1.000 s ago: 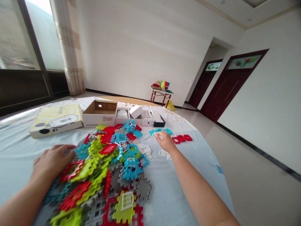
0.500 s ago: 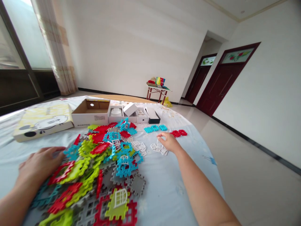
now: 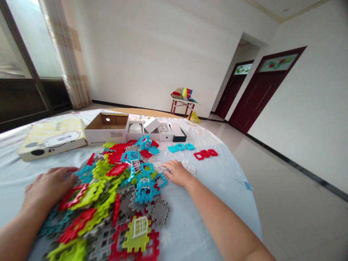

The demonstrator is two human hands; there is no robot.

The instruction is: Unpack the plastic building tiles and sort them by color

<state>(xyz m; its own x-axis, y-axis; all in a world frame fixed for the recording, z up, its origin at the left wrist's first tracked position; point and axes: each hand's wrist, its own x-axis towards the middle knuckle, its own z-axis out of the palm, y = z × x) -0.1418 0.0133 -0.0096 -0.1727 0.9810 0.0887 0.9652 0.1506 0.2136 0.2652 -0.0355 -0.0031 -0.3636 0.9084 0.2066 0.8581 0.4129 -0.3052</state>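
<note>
A heap of interlocking plastic tiles [image 3: 114, 188] in red, lime, teal and grey covers the light blue sheet [image 3: 206, 203]. My left hand [image 3: 47, 186] lies flat on the heap's left edge, fingers stretched out, holding nothing. My right hand [image 3: 176, 173] rests at the heap's right side, its fingertips on small white window pieces [image 3: 160, 168]. More white pieces [image 3: 189, 166] lie just right of that hand. A short teal row [image 3: 181, 147] and a short red row [image 3: 205, 154] of joined tiles lie farther back on the right.
A flat yellow box [image 3: 50, 137], an open cardboard box [image 3: 107, 128] and several small white and black boxes [image 3: 160, 132] line the back. The sheet's right edge drops to a tiled floor. A small red table [image 3: 183, 105] stands by the far wall, doors on the right.
My right hand has come back from the far white pieces near the teal row and moved left to the white pieces at the heap's edge. My left hand has stayed in place.
</note>
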